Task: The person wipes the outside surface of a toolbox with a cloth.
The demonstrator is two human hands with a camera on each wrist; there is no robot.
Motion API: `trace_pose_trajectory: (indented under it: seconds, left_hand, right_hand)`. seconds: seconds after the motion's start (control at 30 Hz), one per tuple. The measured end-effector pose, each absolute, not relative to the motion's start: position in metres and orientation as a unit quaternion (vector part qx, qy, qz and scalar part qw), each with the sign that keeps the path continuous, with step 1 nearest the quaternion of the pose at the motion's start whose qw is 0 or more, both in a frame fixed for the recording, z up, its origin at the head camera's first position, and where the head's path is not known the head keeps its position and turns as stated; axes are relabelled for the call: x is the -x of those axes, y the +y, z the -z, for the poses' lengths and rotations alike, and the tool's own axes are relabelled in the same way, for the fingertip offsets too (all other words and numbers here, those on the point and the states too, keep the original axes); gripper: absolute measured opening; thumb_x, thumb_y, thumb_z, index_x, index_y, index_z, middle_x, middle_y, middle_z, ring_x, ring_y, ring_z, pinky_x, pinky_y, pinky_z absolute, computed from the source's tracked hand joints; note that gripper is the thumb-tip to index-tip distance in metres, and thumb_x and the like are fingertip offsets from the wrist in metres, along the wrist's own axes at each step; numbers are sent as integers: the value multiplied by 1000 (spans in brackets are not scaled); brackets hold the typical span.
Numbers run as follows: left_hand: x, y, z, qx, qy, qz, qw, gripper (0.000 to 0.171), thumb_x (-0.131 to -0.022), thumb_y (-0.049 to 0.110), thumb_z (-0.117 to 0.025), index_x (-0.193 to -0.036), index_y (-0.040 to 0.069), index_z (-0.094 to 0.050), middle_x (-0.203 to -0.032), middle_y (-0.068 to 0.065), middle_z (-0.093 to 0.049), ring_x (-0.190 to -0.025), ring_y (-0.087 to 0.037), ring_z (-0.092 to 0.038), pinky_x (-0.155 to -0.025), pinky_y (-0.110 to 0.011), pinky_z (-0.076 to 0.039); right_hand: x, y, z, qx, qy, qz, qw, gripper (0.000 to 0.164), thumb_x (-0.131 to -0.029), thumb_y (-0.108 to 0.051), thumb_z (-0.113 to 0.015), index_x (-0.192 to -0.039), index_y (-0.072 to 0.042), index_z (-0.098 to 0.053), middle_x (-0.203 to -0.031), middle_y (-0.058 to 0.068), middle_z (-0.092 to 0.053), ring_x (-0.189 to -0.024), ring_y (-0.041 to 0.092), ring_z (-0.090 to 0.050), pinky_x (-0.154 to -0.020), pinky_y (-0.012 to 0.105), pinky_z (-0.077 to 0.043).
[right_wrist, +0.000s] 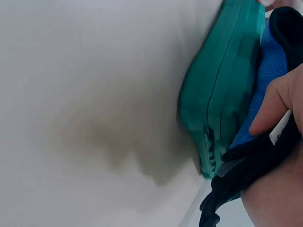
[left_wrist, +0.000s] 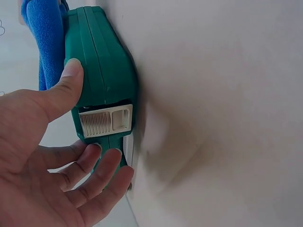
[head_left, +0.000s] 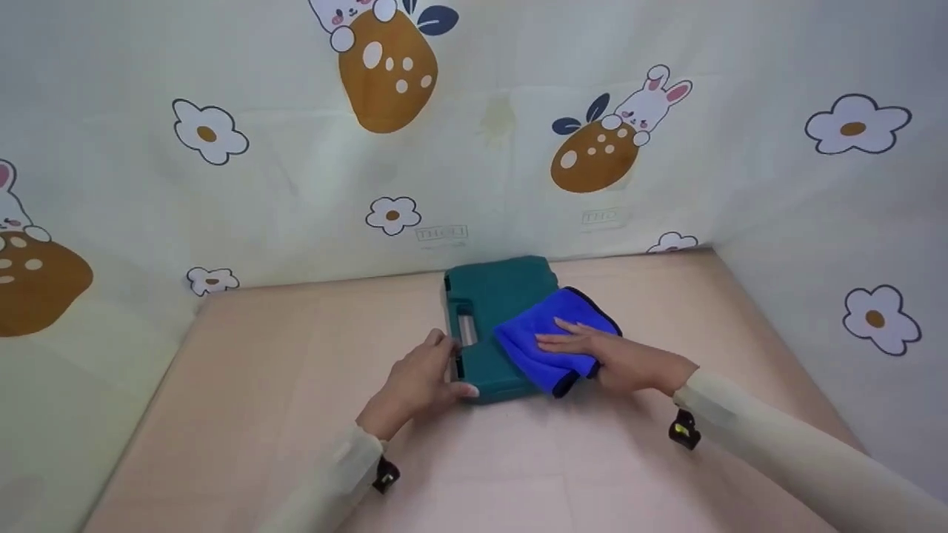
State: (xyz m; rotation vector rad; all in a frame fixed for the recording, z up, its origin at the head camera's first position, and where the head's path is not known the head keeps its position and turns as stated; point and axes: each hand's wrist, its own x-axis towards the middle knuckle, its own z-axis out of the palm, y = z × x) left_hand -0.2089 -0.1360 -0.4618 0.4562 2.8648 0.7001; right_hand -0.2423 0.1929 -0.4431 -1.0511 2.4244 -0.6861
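The green case (head_left: pixel 500 292) lies flat on the counter (head_left: pixel 311 400), near the back wall (head_left: pixel 503 185). The left hand (head_left: pixel 422 377) holds its near corner, thumb on the front side, fingers bent by the handle (head_left: pixel 454 322). The right hand (head_left: pixel 615 355) isn't clenched; its straight fingers press the blue cloth (head_left: pixel 529 344) onto the case. It looks like wiping. To do it well, I think, hold that corner firmly so nothing slides, keep the cloth flat, and rub the edges too. The case is closed, with a pale latch (left_wrist: pixel 105 121), so I can't tell what's inside.
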Motion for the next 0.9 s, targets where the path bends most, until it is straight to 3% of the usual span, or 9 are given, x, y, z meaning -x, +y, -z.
trace_pose_trajectory:
  seconds: [0.17, 0.3, 0.47, 0.7, 0.9]
  left_hand:
    - [210, -134, 460, -146, 961, -218, 83, 80, -81, 47, -84, -139, 1, -54, -119, -10, -53, -93, -23, -52, -82, -42, -54]
    - [209, -134, 460, -142, 960, -223, 87, 79, -83, 45, -84, -141, 1, -53, -121, -9, -53, -95, -23, -53, -85, -41, -53]
    - [208, -135, 459, -140, 957, -237, 88, 81, -84, 42, -84, -144, -1, -50, -125, -12, -52, -99, -24, -53, -90, -43, -53]
    - [200, -132, 460, -190, 947, -242, 93, 82, -93, 35, -77, -154, -2, -37, -146, -20, -38, -122, -32, -45, -103, -48, -44]
    - [197, -127, 464, -217, 953, -199, 70, 85, -94, 43, -73, -156, -1, -35, -148, -18, -40, -122, -31, -43, -104, -45, -43]
  right_hand:
    - [254, 195, 444, 364, 873, 261, 193, 99, -76, 27, -42, -160, -25, -36, -165, -4, -25, -153, 28, -5, -112, 63, -21]
    - [259, 192, 446, 358, 878, 264, 177, 96, -76, 26, -42, -159, -21, -36, -164, -4, -27, -153, 30, -6, -112, 64, -17]
    - [259, 187, 444, 337, 890, 255, 171, 94, -78, 23, -45, -159, -25, -38, -164, -7, -28, -153, 28, -6, -113, 64, -15]
    - [254, 185, 445, 350, 894, 230, 157, 93, -78, 24, -44, -159, -22, -39, -163, -7, -30, -153, 29, -7, -115, 62, -13]
    - [248, 184, 444, 355, 896, 219, 152, 90, -79, 24, -42, -159, -18, -38, -163, -3, -30, -152, 34, -7, -115, 64, -11]
